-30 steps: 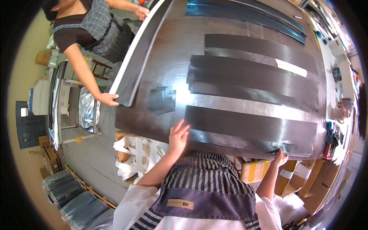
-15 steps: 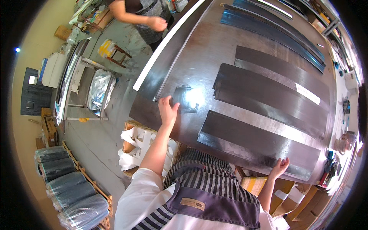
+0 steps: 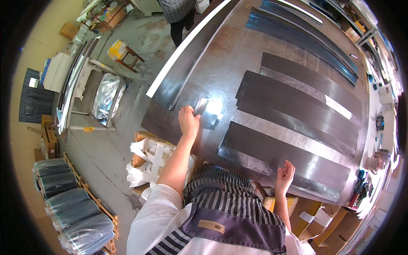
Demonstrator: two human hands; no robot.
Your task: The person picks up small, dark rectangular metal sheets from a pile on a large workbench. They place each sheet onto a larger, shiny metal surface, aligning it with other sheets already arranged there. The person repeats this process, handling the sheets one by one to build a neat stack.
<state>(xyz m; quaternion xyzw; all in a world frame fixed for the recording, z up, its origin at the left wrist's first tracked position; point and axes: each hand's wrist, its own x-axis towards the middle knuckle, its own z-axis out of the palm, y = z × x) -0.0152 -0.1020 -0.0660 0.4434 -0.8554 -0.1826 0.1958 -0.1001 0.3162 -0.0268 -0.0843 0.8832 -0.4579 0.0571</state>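
Observation:
My left hand is pinched at the near left part of the dark table, thumb against fingers, on a small shiny flat piece that is tilted up. Its exact kind does not show. Beside it is a small dark rectangular patch under a bright reflection. My right hand hovers by the near edge of the closest dark flat strip, fingers loosely apart and holding nothing. Beyond that strip is a stack of dark strips, with another dark strip behind it.
Bluish long strips lie at the far side; a long white strip runs along the left edge. White scraps fill a box below my left arm. A stool, wrapped rolls and a person's legs are at left.
My left hand has closed on the small shiny piece and lifted its edge. My right hand has moved left along the near strip. The other person's arm has left the view.

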